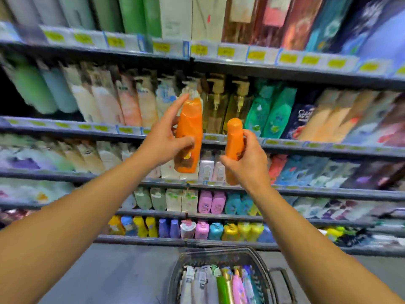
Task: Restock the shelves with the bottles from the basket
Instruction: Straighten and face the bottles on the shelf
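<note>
The left hand (166, 139) holds one orange bottle (189, 137) and the right hand (245, 160) holds another orange bottle (234, 150) up by the shelves (306, 148), but the basket (260, 266) below has many bottles left to put away

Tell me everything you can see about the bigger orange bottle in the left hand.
The bigger orange bottle looks like glossy plastic, flat-fronted, with an orange cap on top and a darker label with a yellow spot near its base. It stands nearly upright in the air in front of the shelves, held by the left hand: thumb across its front, one finger stretched up to the cap. Its label text is too blurred to read.
</note>
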